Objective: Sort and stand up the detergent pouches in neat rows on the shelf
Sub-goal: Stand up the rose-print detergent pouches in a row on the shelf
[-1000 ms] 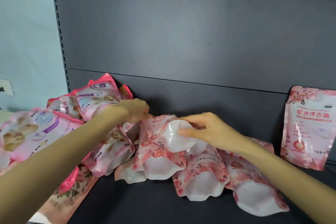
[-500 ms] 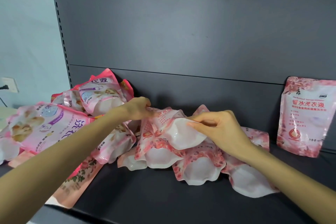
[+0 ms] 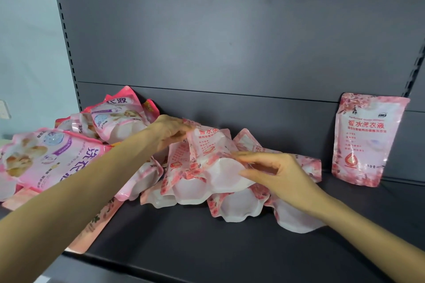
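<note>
Between the two hands, one rose-print pouch (image 3: 213, 151) is held just above the jumble on the shelf (image 3: 207, 248).

Left hand (image 3: 171, 132) grips its top edge with curled fingers, and right hand (image 3: 276, 174) pinches the white bottom gusset. I'd spread that gusset flat and land it base-first beside the standing pouch (image 3: 365, 140) well right of the right hand, label outward. Under both hands lie more fallen rose-print pouches (image 3: 239, 207). Left of the left arm sits a heap of purple-labelled pouches (image 3: 55, 158), best kept as a separate row. All look sealed with the contents hidden, and they sag as if liquid-filled.
</note>
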`<state>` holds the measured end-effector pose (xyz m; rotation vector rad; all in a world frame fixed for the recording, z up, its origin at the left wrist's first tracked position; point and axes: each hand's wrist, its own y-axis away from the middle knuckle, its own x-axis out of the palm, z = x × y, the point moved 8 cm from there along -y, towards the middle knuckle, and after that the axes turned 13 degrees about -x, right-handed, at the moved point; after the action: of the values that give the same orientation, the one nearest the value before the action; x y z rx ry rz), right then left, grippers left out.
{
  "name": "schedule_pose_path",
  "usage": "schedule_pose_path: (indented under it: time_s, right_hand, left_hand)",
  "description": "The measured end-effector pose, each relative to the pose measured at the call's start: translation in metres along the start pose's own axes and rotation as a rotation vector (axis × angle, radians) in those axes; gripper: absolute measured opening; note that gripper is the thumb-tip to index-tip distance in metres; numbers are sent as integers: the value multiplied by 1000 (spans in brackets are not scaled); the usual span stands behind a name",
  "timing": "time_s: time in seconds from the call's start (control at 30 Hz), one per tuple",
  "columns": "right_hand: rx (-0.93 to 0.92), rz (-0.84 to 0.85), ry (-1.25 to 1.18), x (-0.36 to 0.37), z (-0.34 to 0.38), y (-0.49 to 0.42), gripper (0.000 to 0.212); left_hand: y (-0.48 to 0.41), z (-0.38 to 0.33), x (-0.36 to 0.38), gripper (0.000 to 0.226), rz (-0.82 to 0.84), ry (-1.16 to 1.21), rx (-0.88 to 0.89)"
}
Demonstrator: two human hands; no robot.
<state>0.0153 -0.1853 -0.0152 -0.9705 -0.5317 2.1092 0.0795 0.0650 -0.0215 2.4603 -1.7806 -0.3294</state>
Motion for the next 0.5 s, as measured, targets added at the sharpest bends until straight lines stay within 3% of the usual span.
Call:
schedule_pose_path:
  time_s: [0.13, 0.27, 0.5]
  right_hand:
    - [89, -46, 32, -10, -15, -1, 44]
    - [200, -129, -52, -17, -32, -6, 29]
    - [428, -223, -235, -20, -54, -14, 56]
  left_hand:
    - [17, -11, 9, 11, -22, 98, 29]
    - [32, -25, 19, 18, 3, 97, 91]
    - [61, -45, 30, 20, 75, 142, 209]
